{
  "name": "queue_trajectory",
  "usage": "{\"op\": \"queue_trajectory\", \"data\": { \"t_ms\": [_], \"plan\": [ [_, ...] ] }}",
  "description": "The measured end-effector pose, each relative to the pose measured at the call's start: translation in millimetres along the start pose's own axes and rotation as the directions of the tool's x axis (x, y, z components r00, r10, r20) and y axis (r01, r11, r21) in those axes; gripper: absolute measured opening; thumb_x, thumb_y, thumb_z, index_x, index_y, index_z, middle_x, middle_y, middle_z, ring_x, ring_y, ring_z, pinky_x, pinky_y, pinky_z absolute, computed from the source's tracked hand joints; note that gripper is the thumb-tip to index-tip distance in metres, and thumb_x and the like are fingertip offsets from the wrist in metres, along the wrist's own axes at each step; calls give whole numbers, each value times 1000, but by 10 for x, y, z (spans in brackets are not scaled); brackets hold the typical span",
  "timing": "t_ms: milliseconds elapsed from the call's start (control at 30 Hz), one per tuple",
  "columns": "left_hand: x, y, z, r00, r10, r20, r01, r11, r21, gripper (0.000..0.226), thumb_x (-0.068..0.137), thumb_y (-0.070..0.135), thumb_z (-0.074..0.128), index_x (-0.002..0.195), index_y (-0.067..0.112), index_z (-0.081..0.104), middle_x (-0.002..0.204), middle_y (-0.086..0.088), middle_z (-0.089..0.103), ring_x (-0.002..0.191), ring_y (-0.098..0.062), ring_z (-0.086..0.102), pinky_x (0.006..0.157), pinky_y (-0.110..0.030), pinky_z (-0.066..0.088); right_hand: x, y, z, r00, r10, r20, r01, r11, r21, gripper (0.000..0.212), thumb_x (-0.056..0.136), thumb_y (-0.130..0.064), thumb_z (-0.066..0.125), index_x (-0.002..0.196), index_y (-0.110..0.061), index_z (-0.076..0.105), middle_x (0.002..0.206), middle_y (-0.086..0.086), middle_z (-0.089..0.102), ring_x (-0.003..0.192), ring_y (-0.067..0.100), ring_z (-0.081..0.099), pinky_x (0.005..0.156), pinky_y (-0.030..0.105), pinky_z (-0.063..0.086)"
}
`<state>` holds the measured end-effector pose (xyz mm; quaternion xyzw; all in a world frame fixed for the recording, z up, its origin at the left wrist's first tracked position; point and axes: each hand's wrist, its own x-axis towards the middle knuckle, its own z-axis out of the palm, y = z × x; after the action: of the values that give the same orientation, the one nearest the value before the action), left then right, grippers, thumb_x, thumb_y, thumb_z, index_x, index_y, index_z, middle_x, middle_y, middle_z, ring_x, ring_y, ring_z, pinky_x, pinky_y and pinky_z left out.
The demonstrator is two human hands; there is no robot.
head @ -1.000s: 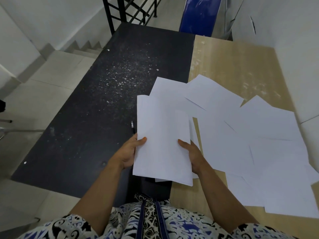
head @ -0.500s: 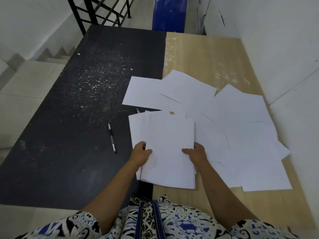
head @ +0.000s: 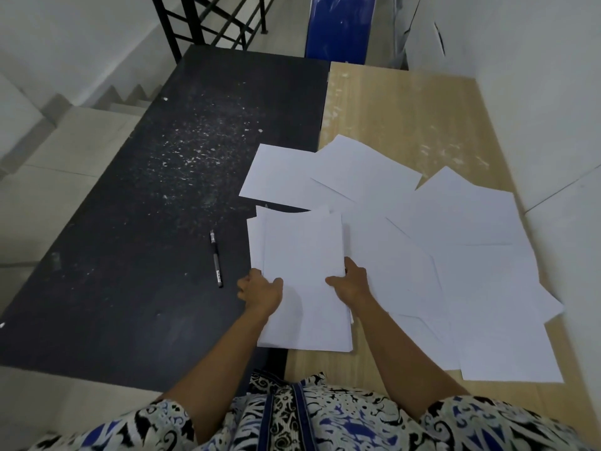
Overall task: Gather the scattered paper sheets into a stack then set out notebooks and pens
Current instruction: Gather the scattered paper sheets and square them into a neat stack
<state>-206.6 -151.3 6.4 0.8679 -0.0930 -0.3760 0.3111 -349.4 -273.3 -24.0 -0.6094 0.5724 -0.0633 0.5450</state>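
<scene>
Head view. The left hand (head: 260,289) grips the left edge of the gathered stack (head: 304,278), thumb on top and fingers curled under. The right hand (head: 353,284) grips the right edge the same way. Holding both long edges lets the sheets be squared and kept from sliding apart. The stack lies low over the seam where the black table (head: 146,222) meets the wooden table (head: 406,109), close to the near edge, probably so that further sheets can be drawn onto it. Its upper corners are not yet aligned; several edges show fanned.

The loose sheets (head: 455,239) cover the near half of the wooden table, overlapping one another, two reaching across the seam at the far side of the stack. A pen (head: 216,258) lies on the black table, just left of the stack, apart from it. No notebooks are visible.

Compared with one second ago, the stack is lowered from a raised, tilted hold toward the table surface. The pen, then largely hidden behind the sheets, is now fully exposed. Both grips are unchanged.
</scene>
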Motion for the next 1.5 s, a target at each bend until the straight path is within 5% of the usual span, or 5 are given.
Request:
{"op": "queue_trajectory", "data": {
  "t_ms": [400,533,767,1200,1500],
  "plan": [
    [198,-1,-89,998,21,-58,-40,941,-336,69,74,25,83,123,9,37,99,-1,55,93,-21,56,99,-41,44,-55,137,-62,998,-47,35,44,997,70,54,80,1,64,131,-12,51,125,13,58,107,26,61,92,36,53],
    [242,55,-187,987,122,106,-72,918,-389,45,80,8,76,120,0,56,113,-13,64,90,-21,62,78,-30,51,-199,173,-87,996,-82,18,76,971,227,43,88,4,59,128,-12,54,123,6,62,111,23,60,100,39,48],
    [216,33,-195,951,224,213,-117,898,-424,45,88,0,66,131,6,52,124,-10,60,104,-22,59,90,-34,48,-263,127,-192,995,-82,-53,95,942,322,39,94,-18,62,132,-13,55,127,2,61,116,19,58,104,38,45],
    [-20,741,-498,670,519,530,-255,832,-492,43,88,6,62,130,8,53,122,-9,66,110,-27,65,93,-41,53,-443,-232,-703,983,-164,89,61,734,676,65,74,-32,80,132,-20,55,125,-1,66,114,23,63,84,38,56],
    [-170,1242,-441,750,644,152,-480,688,-544,20,92,8,63,109,18,62,106,2,70,96,-17,67,83,-33,56,-632,-664,-998,863,-307,-402,476,760,442,28,83,-5,72,108,-15,64,106,4,71,99,24,68,83,39,56]
  ]
}}
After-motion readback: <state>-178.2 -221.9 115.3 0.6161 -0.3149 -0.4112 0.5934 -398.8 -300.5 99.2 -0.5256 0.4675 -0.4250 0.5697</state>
